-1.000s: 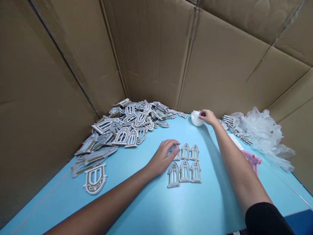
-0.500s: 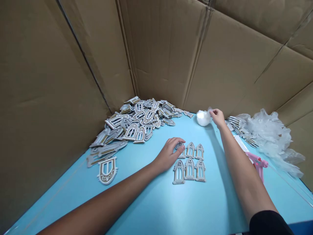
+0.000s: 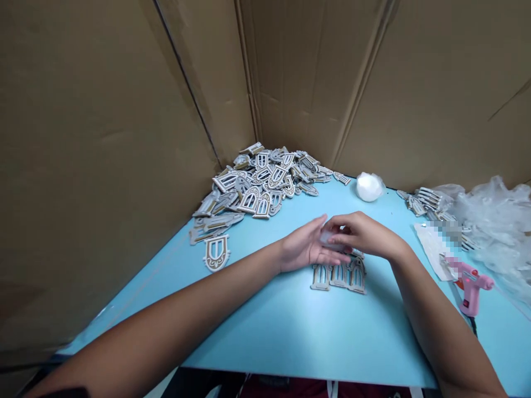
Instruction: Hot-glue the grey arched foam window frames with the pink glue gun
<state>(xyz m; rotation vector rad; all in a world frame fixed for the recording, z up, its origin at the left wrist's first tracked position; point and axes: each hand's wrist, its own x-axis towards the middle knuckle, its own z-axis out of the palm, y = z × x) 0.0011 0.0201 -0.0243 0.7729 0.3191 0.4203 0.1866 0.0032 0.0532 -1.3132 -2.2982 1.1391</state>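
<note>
Palm up and fingers spread, my left hand (image 3: pixel 305 243) is over the rows of small arched window-shaped pieces (image 3: pixel 339 275). My right hand (image 3: pixel 360 235) meets it from the right, with fingers curled around a thin translucent white piece (image 3: pixel 327 236) at the left palm. Whether the left palm bears any of its weight I cannot tell. The hands cover most of the back row of arched pieces; three in the front row show. Farther back sits a rounded white bundle (image 3: pixel 369 187) with a filmy, translucent edge.
A heap of grey-white and gold arched pieces (image 3: pixel 265 179) lies at the back left, one larger arched piece (image 3: pixel 216 252) before it. At right are a pink glue gun (image 3: pixel 472 287), more stacked pieces (image 3: pixel 429 199) and crumpled clear plastic bags (image 3: pixel 498 221). Cardboard walls (image 3: pixel 302 72) enclose the blue table (image 3: pixel 265 331).
My right hand has come from the white bundle to my left hand with the translucent piece. My left hand has left the arched pieces and turned palm up. The view has shifted.
</note>
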